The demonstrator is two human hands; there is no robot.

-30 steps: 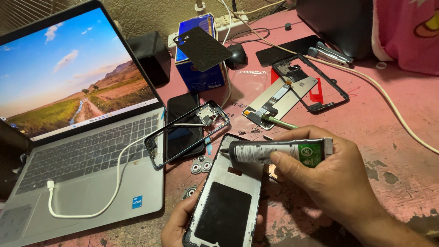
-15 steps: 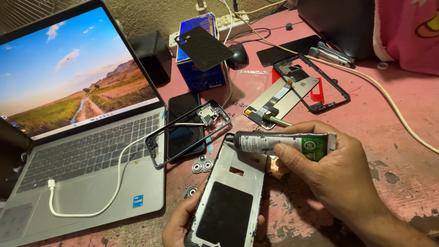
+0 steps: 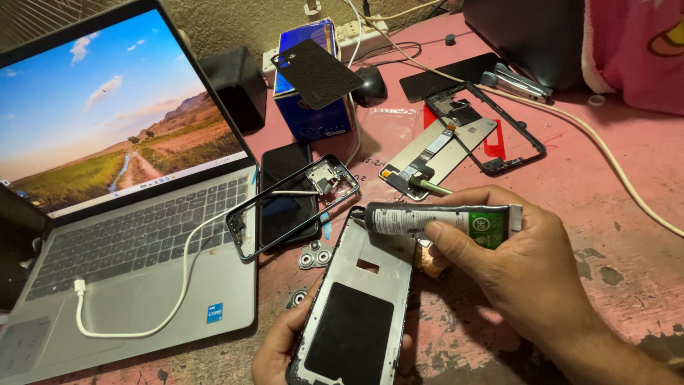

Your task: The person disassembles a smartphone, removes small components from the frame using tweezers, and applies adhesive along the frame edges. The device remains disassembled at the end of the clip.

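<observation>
Above the phone panel (image 3: 356, 306) gripped by the left hand (image 3: 279, 349), the right hand (image 3: 524, 274) pinches a glue tube (image 3: 442, 219), nozzle seemingly touching.

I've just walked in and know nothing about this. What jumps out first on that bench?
Low in the middle, the right hand presses a glue tube to the top edge of an opened phone panel, which the left hand grips from below. At left an open laptop glows with a bright landscape. Bare phone frames and parts lie scattered over the worn pink table.

Your glue tube (image 3: 445, 221) is black, white and green; your phone panel (image 3: 358, 306) silver with black patches; your table (image 3: 613, 178) worn pink.
</observation>
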